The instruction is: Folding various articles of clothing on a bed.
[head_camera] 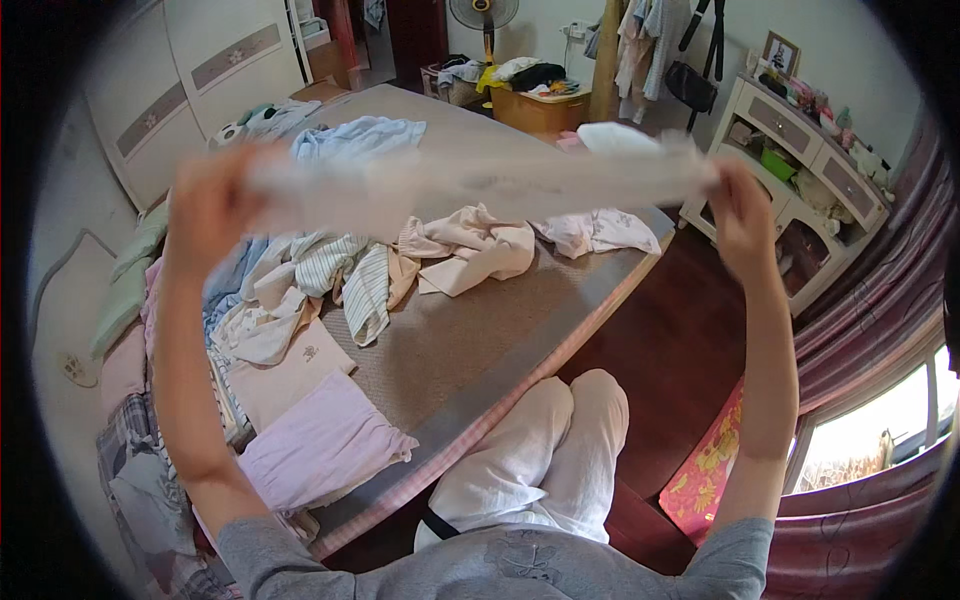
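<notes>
A white cloth garment (480, 184), blurred by motion, is stretched in the air between my two hands. My left hand (221, 199) grips its left end, and my right hand (739, 206) pinches the right end. Which garment it is, I cannot tell. Below it on the bed, a loose heap holds a cream garment (480, 251), a striped garment (364, 289) and a pale printed garment (600, 231). Nearer to me lie a folded lilac garment (322, 442) and a folded beige garment (289, 371).
The bed (457, 352) has a mat on top and a checked edge by my knees. Light blue clothes (360, 139) lie on its far part. Pillows (127, 292) line the headboard. Beyond stand a storage box (540, 109), a fan (486, 15) and a white cabinet (795, 165).
</notes>
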Action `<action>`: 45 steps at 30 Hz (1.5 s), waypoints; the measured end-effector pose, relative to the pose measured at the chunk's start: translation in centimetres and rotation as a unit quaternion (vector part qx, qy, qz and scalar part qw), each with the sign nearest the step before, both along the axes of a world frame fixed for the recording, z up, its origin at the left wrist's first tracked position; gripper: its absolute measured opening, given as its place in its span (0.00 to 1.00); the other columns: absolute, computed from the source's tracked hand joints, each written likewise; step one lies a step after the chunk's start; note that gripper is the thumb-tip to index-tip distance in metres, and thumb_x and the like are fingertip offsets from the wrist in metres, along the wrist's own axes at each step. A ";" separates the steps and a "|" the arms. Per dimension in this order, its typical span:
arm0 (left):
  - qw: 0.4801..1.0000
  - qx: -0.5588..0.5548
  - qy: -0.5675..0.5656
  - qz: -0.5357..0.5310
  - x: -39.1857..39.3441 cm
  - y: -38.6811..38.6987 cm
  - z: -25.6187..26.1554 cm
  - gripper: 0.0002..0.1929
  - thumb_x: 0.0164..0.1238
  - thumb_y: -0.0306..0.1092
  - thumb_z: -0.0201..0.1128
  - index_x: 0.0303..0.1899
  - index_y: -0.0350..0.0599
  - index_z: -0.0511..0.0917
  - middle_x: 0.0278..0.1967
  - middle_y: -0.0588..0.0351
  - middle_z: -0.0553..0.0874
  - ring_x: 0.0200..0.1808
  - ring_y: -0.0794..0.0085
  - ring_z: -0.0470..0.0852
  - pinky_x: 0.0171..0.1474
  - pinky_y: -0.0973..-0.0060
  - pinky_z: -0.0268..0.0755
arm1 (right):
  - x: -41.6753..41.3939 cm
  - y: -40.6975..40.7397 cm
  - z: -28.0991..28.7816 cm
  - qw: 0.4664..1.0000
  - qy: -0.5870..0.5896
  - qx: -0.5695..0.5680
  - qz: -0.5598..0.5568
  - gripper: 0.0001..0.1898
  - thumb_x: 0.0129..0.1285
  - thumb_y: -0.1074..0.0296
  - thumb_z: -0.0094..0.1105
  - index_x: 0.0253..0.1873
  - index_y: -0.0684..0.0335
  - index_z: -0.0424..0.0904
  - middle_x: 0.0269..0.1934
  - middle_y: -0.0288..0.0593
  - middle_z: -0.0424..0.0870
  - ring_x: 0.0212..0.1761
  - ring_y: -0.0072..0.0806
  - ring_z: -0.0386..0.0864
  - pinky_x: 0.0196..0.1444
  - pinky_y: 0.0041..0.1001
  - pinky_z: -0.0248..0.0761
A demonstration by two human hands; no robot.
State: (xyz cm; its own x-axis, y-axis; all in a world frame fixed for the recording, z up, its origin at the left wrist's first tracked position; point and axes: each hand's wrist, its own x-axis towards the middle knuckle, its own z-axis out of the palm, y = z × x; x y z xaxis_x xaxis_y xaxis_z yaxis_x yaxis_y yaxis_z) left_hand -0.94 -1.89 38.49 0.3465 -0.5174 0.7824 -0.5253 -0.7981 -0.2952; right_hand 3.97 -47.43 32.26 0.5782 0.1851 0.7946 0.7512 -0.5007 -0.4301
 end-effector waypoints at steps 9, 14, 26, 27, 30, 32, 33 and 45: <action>0.760 0.288 0.579 -0.064 -9.4 -5.5 -21.7 0.08 0.53 0.43 0.59 0.34 0.57 0.79 0.23 0.61 0.81 0.29 0.65 0.82 0.30 0.67 0.72 | -9.6 -1.8 -18.9 0.864 0.273 -0.379 0.189 0.12 0.47 0.78 0.53 0.37 0.56 0.79 0.33 0.39 0.80 0.38 0.39 0.74 0.43 0.35 0.64; 0.561 0.250 0.779 -0.128 -6.5 -7.2 -23.2 0.18 0.61 0.50 0.56 0.48 0.53 0.77 0.41 0.49 0.81 0.44 0.58 0.79 0.47 0.64 0.70 | -10.1 -0.8 -22.9 0.728 0.481 -0.409 0.266 0.09 0.55 0.66 0.56 0.40 0.59 0.79 0.35 0.43 0.81 0.42 0.39 0.76 0.48 0.33 0.66; 0.768 0.017 0.608 0.200 10.8 -11.0 -36.6 0.37 0.56 0.69 0.47 0.66 0.69 0.55 0.70 0.51 0.48 0.67 0.32 0.41 0.56 0.26 0.37 | 8.8 12.6 -31.2 0.864 0.256 -0.430 -0.055 0.26 0.60 0.43 0.47 0.63 0.38 0.64 0.64 0.50 0.60 0.66 0.59 0.53 0.63 0.60 0.42; 0.791 0.022 0.580 0.192 11.4 -10.9 -36.9 0.36 0.56 0.68 0.48 0.66 0.70 0.56 0.70 0.53 0.48 0.68 0.33 0.40 0.57 0.26 0.34 | 10.0 13.4 -31.7 0.865 0.255 -0.429 -0.048 0.26 0.60 0.43 0.47 0.63 0.38 0.64 0.64 0.50 0.60 0.66 0.59 0.53 0.63 0.60 0.42; 0.816 -0.011 0.545 0.192 14.9 -9.6 -39.2 0.33 0.58 0.67 0.46 0.65 0.70 0.58 0.70 0.54 0.51 0.68 0.34 0.40 0.55 0.24 0.32 | 14.3 14.8 -33.1 0.871 0.239 -0.423 -0.070 0.25 0.62 0.44 0.43 0.64 0.38 0.63 0.67 0.44 0.58 0.69 0.54 0.49 0.65 0.60 0.37; 0.823 -0.053 0.537 0.178 17.3 -9.4 -39.3 0.33 0.59 0.65 0.45 0.65 0.68 0.59 0.69 0.51 0.52 0.68 0.35 0.41 0.58 0.28 0.33 | 17.1 14.7 -34.1 0.878 0.222 -0.417 -0.075 0.25 0.62 0.44 0.43 0.64 0.38 0.63 0.67 0.44 0.58 0.69 0.54 0.48 0.65 0.60 0.37; 0.822 -0.054 0.538 0.180 18.6 -9.0 -39.8 0.33 0.59 0.65 0.45 0.65 0.68 0.59 0.69 0.51 0.52 0.68 0.35 0.41 0.58 0.28 0.33 | 18.6 15.0 -34.2 0.888 0.197 -0.408 -0.080 0.25 0.62 0.44 0.43 0.64 0.37 0.63 0.67 0.43 0.58 0.70 0.53 0.47 0.65 0.60 0.37; 0.808 -0.213 0.542 0.087 33.3 -4.6 -43.6 0.35 0.60 0.55 0.53 0.67 0.51 0.57 0.69 0.38 0.42 0.69 0.41 0.47 0.67 0.59 0.47 | 33.8 19.4 -34.3 0.878 0.220 -0.420 -0.064 0.25 0.62 0.43 0.41 0.65 0.34 0.61 0.68 0.44 0.56 0.72 0.49 0.43 0.67 0.57 0.27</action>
State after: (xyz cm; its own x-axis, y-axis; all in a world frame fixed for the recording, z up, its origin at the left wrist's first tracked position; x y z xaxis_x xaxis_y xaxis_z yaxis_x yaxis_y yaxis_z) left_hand 32.36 -6.52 -5.09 0.9862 -0.1519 0.0652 -0.1611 -0.7955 0.5841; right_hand 37.82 -28.03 -2.06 0.8542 0.5096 0.1033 0.5188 -0.8487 -0.1031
